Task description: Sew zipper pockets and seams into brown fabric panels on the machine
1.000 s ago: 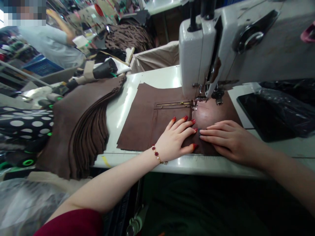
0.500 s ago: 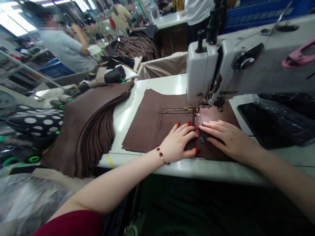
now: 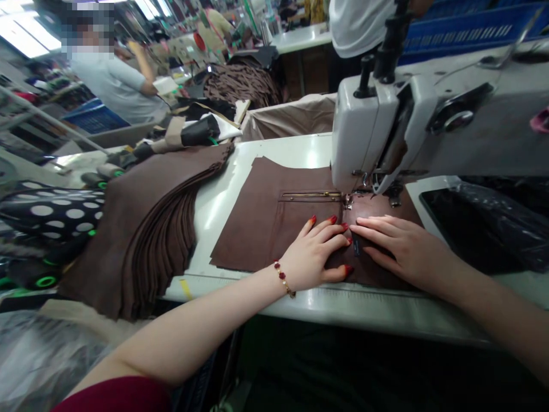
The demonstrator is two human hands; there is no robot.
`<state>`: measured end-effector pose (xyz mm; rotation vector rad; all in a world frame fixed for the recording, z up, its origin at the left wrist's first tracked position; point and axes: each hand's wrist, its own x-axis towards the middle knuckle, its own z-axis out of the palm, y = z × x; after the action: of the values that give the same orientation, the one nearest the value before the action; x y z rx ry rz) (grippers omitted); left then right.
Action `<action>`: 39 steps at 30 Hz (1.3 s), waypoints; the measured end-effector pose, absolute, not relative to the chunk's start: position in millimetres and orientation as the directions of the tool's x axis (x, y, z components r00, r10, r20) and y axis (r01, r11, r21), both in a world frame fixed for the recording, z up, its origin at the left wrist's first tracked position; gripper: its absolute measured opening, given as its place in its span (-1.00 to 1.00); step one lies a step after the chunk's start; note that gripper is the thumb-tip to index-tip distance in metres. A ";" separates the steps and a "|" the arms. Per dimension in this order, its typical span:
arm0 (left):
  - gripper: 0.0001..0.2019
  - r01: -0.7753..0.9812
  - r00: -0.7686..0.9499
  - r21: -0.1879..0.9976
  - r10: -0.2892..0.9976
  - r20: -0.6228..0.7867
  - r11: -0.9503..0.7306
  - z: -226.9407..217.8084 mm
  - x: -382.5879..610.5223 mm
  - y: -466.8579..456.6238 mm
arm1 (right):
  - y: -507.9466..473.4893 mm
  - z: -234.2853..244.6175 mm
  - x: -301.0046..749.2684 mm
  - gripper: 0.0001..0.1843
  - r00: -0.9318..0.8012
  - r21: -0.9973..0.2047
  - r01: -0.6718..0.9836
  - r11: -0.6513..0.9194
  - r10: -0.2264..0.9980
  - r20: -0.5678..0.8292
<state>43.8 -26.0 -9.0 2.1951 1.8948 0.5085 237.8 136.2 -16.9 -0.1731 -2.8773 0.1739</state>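
Viewing from the head camera, I have a crowded garment workshop: a co-worker [image 3: 114,86] stands at the far left, and another person's white-shirted torso [image 3: 360,23] rises behind the machine. Nearest me runs a white sewing table [image 3: 291,150] with a ruler strip [image 3: 369,293] along its front edge, and a beige-lined bin [image 3: 287,117] sits just past it. An industrial sewing machine [image 3: 369,129] occupies the table's right side, beside a black plastic bag [image 3: 484,229]. To the left of the work, a fanned stack of brown leather panels [image 3: 146,229] overlaps the table edge, next to polka-dot fabric [image 3: 51,214]. The main item: one brown leather panel [image 3: 253,229] lies flat on the table, its far right part under the machine's presser foot [image 3: 348,200] — a brass-toothed zip [image 3: 311,195] runs across it and ends right at the foot. Both hands rest on this panel, just in front of the foot. My left hand [image 3: 311,252], wearing a red-beaded bracelet [image 3: 283,278], is pressed flat with fingers [image 3: 330,240] spread and holding nothing. The right hand [image 3: 403,249] lies flat too, its fingers [image 3: 373,229] extended, close together and ungripping — fingertips almost meeting the left's, beside a small dark label [image 3: 355,247].
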 end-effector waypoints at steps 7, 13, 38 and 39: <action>-0.55 0.918 0.115 0.365 0.985 0.125 -0.153 -9.0 36.1 -13.9 | 149.4 -17.9 232.0 -0.51 -0.959 -0.163 0.108 0.981 0.146 0.241; -0.53 0.920 0.105 0.362 0.985 0.137 -0.148 -10.2 28.9 -1.9 | 161.3 -14.2 222.0 -0.53 -0.961 -0.212 0.149 0.966 0.191 0.197; -0.70 0.911 0.172 0.324 0.949 0.263 -0.255 -14.9 13.7 18.5 | 179.6 -14.1 214.4 -0.58 -0.945 -0.255 -0.006 0.967 0.078 0.318; -0.70 0.908 0.173 0.331 0.950 0.259 -0.256 -14.7 14.1 17.5 | 178.4 -12.9 216.1 -0.59 -0.950 -0.262 -0.040 0.964 0.045 0.308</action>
<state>14.1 17.5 -14.7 2.3270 1.8514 0.6375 216.1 178.4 -12.9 -0.0037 -2.7993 0.3827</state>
